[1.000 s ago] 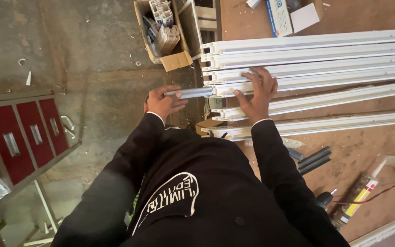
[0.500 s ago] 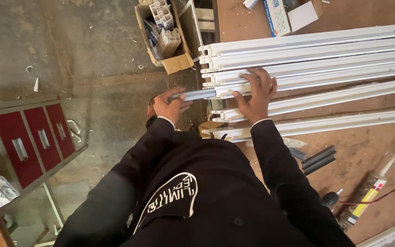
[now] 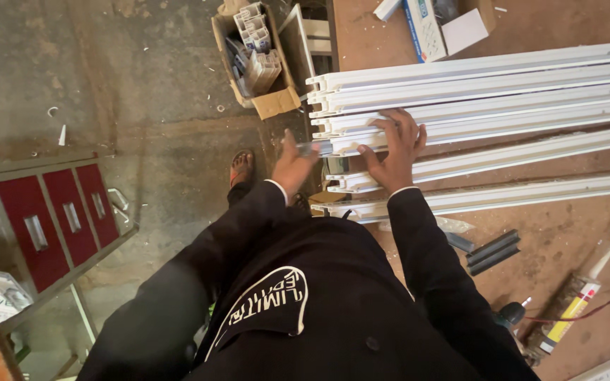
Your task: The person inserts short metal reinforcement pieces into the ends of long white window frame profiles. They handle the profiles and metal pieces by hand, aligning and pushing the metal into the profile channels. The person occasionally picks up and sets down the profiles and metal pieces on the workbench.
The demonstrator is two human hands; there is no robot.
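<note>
Several long white plastic profiles (image 3: 503,92) lie side by side on a brown worktable (image 3: 573,233), their cut ends facing me. A short grey metal bar (image 3: 315,147) sticks out of the end of one profile. My left hand (image 3: 292,168) is closed around that bar's free end, thumb up. My right hand (image 3: 393,144) lies flat with fingers spread on top of the same stack, just right of the bar. Black sleeves cover both my arms.
A cardboard box (image 3: 266,102) of profile offcuts stands on the concrete floor beyond the table end. A grey cabinet with red drawers (image 3: 51,212) is at left. Black strips (image 3: 492,250), a sealant tube (image 3: 566,310) and a drill (image 3: 511,314) lie on the table at right. My sandalled foot (image 3: 241,169) shows below.
The grey metal bar now sticks out less from the white profile, with my left hand moved right toward the stack. My right hand stays flat on the profiles.
</note>
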